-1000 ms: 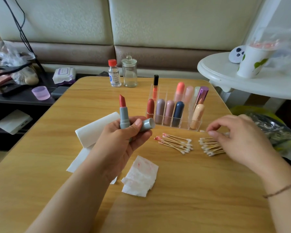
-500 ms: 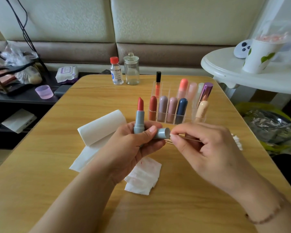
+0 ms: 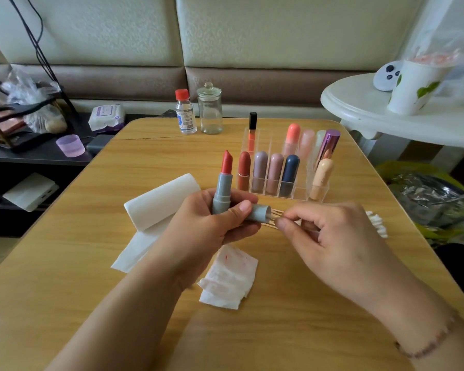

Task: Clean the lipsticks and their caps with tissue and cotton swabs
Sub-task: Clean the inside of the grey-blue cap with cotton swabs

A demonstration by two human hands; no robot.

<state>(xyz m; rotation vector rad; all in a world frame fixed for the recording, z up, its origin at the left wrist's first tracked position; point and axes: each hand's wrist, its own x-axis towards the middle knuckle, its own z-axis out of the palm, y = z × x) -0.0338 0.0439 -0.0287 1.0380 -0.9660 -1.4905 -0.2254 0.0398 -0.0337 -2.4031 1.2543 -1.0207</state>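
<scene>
My left hand (image 3: pixel 206 226) grips an uncapped grey lipstick (image 3: pixel 222 187) with a red bullet, upright, and also its grey cap (image 3: pixel 260 213), which lies sideways with the opening to the right. My right hand (image 3: pixel 324 236) pinches a cotton swab (image 3: pixel 276 215) whose tip is at or inside the cap's opening. A stained tissue piece (image 3: pixel 229 277) lies on the table below my hands. A folded white tissue stack (image 3: pixel 158 202) sits left of my left hand. Clean swabs (image 3: pixel 377 223) show past my right hand.
A clear organizer (image 3: pixel 298 192) holds several capped lipsticks behind my hands. A small bottle (image 3: pixel 185 112) and a glass jar (image 3: pixel 210 108) stand at the wooden table's (image 3: pixel 65 263) far edge. A white round table (image 3: pixel 373 116) with a cup is at right; a dark shelf at left.
My right hand left the swab pile with one swab and came to the cap in my left hand. The swab tip has gone into the cap opening.
</scene>
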